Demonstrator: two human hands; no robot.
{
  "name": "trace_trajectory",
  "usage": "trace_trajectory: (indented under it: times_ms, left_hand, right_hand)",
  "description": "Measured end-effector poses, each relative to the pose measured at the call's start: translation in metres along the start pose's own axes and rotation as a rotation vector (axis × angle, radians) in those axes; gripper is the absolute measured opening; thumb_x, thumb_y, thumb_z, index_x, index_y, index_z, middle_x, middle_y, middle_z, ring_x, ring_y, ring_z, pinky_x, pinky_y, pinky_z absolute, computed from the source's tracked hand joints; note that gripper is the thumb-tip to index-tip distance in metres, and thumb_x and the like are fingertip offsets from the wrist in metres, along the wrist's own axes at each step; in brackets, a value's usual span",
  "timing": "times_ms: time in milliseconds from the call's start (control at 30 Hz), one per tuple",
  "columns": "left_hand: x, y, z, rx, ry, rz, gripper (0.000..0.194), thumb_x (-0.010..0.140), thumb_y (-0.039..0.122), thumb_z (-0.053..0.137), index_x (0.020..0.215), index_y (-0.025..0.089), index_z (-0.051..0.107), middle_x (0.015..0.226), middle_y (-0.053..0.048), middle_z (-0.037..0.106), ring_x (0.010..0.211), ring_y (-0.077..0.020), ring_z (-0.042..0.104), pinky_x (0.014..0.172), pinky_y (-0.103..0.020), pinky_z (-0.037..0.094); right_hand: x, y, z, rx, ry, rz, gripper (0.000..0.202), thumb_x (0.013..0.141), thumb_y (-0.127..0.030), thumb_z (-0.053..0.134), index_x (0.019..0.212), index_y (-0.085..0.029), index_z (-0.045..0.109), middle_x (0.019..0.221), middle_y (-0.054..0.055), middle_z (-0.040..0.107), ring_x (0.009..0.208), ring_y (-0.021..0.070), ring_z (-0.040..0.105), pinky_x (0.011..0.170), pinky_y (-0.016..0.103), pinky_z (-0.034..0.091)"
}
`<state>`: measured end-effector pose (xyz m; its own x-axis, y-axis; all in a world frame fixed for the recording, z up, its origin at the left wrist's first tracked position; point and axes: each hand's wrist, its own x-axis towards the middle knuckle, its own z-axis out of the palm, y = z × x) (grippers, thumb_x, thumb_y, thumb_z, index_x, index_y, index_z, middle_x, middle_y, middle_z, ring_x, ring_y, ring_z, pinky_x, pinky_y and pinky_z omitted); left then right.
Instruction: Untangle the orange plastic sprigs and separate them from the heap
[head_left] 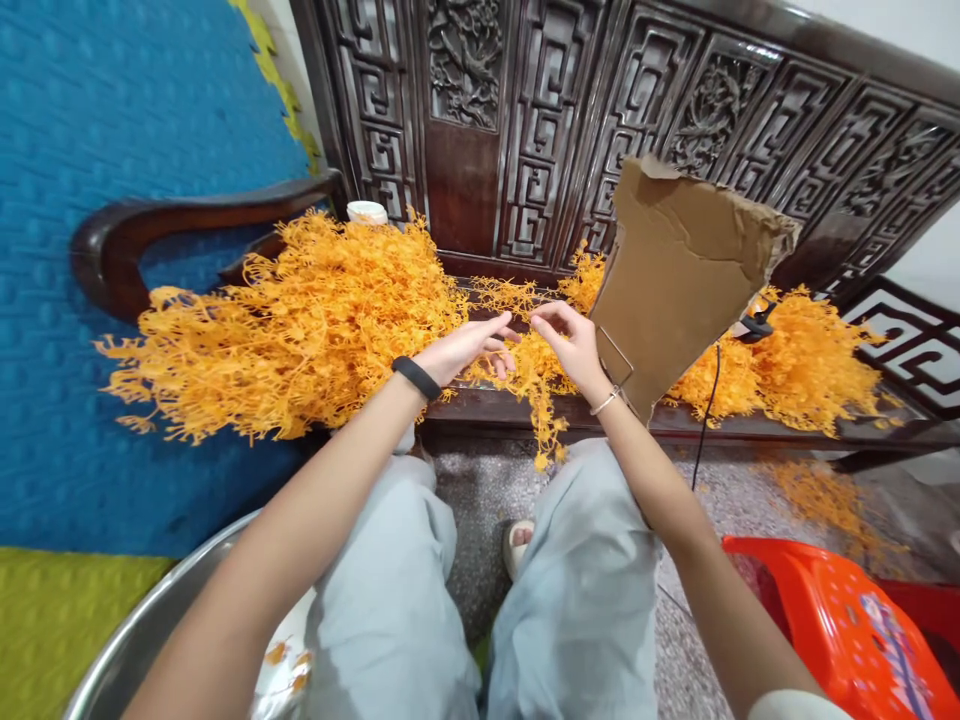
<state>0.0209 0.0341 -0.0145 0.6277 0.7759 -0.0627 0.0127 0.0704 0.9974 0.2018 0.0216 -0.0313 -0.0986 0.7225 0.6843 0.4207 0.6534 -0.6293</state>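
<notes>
Over the dark wooden bench, my left hand [474,347] reaches out with its fingers apart and nothing visible in them. A dark band circles that wrist. Facing it across a small gap is my right hand [568,342], its fingers bent together at the tips; whatever they may hold is too small to make out. Loose orange plastic sprigs [536,365] lie beneath both hands, and a strand [546,425] hangs over the bench edge. A large heap of orange plastic sprigs [322,320] is beside my left hand. Right of my right hand stands a brown cardboard sheet [671,270] with a bent wire frame [616,355] at its lower edge.
More orange sprigs [802,360] lie on the bench [480,408] at right, near a black-and-white device [752,325] with a cable. A carved backrest [461,190] rises behind. A red plastic stool [847,620] stands lower right; a metal basin [161,610] is lower left.
</notes>
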Motion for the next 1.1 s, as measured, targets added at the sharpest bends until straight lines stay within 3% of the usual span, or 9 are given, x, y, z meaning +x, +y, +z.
trace_trajectory:
  times_ms: [67, 133, 267, 500, 567, 733, 933, 1000, 1100]
  left_hand:
    - [0.003, 0.001, 0.004, -0.056, -0.030, 0.024, 0.037, 0.084, 0.046, 0.049, 0.089, 0.011, 0.061, 0.061, -0.005, 0.065, 0.054, -0.0142, 0.059, 0.059, -0.029, 0.043]
    - [0.006, 0.004, 0.006, -0.114, -0.028, 0.063, 0.025, 0.081, 0.035, 0.056, 0.083, 0.012, 0.063, 0.061, -0.004, 0.064, 0.055, -0.0132, 0.058, 0.058, -0.028, 0.043]
    - [0.004, 0.012, 0.009, -0.224, 0.084, 0.093, 0.010, 0.075, 0.019, 0.061, 0.077, 0.011, 0.066, 0.062, -0.001, 0.063, 0.051, -0.0084, 0.054, 0.054, -0.023, 0.040]
    - [-0.011, 0.024, 0.018, -0.480, 0.173, -0.066, 0.016, 0.075, 0.001, 0.053, 0.077, 0.011, 0.065, 0.066, 0.000, 0.063, 0.053, -0.0048, 0.053, 0.048, -0.016, 0.040]
    - [-0.016, 0.025, 0.019, -0.486, 0.168, -0.071, 0.017, 0.077, 0.001, 0.051, 0.078, 0.010, 0.065, 0.067, 0.000, 0.063, 0.052, -0.0036, 0.052, 0.047, -0.015, 0.040]
    - [-0.028, 0.032, 0.019, -0.481, 0.163, -0.040, 0.014, 0.079, 0.004, 0.052, 0.080, 0.012, 0.064, 0.071, 0.000, 0.064, 0.058, -0.0042, 0.057, 0.054, -0.015, 0.046]
    - [-0.041, 0.041, 0.019, -0.301, 0.059, 0.036, 0.015, 0.077, 0.014, 0.059, 0.092, 0.012, 0.063, 0.071, -0.002, 0.066, 0.061, -0.0101, 0.063, 0.056, -0.021, 0.050]
    - [-0.040, 0.041, 0.018, -0.184, 0.098, 0.061, 0.017, 0.075, 0.021, 0.063, 0.090, 0.012, 0.061, 0.063, -0.001, 0.063, 0.052, -0.0115, 0.061, 0.048, -0.022, 0.047]
    - [-0.035, 0.039, 0.017, -0.034, 0.301, 0.116, 0.024, 0.076, 0.032, 0.064, 0.088, 0.014, 0.056, 0.053, 0.002, 0.057, 0.042, -0.0098, 0.053, 0.041, -0.021, 0.041]
  right_hand:
    - [-0.004, -0.017, 0.003, 0.012, -0.021, -0.045, 0.012, 0.085, -0.029, 0.055, 0.084, -0.018, 0.060, 0.079, 0.001, 0.063, 0.072, 0.0117, 0.057, 0.068, 0.028, 0.045]
    - [-0.006, -0.027, 0.004, -0.029, 0.042, -0.096, 0.012, 0.086, -0.030, 0.054, 0.085, -0.019, 0.059, 0.079, 0.001, 0.061, 0.073, 0.0120, 0.056, 0.069, 0.028, 0.045]
    - [-0.006, -0.036, -0.003, -0.120, 0.165, -0.225, 0.011, 0.087, -0.029, 0.053, 0.086, -0.019, 0.058, 0.080, 0.002, 0.059, 0.077, 0.0139, 0.054, 0.071, 0.031, 0.044]
    - [-0.015, -0.060, -0.004, -0.330, -0.179, -0.511, 0.029, 0.074, -0.047, 0.067, 0.092, -0.024, 0.062, 0.100, 0.006, 0.062, 0.096, 0.0227, 0.054, 0.085, 0.041, 0.040]
    - [-0.017, -0.063, 0.001, -0.247, -0.212, -0.506, 0.035, 0.073, -0.047, 0.068, 0.098, -0.024, 0.061, 0.104, 0.007, 0.061, 0.100, 0.0236, 0.054, 0.087, 0.042, 0.041]
    - [-0.018, -0.067, 0.001, -0.093, -0.184, -0.414, 0.018, 0.083, -0.037, 0.060, 0.097, -0.028, 0.063, 0.098, 0.004, 0.062, 0.097, 0.0209, 0.056, 0.087, 0.041, 0.044]
    - [-0.027, -0.070, -0.010, -0.059, 0.139, -0.297, 0.019, 0.080, -0.048, 0.059, 0.090, -0.034, 0.068, 0.085, 0.003, 0.060, 0.084, 0.0203, 0.056, 0.079, 0.041, 0.045]
    - [-0.029, -0.068, -0.009, 0.041, 0.180, -0.225, 0.017, 0.081, -0.046, 0.060, 0.088, -0.034, 0.069, 0.080, 0.002, 0.060, 0.078, 0.0184, 0.056, 0.076, 0.039, 0.046]
    - [-0.026, -0.063, -0.004, 0.240, 0.120, -0.035, 0.021, 0.079, -0.049, 0.061, 0.081, -0.030, 0.070, 0.075, 0.001, 0.059, 0.068, 0.0148, 0.054, 0.066, 0.033, 0.046]
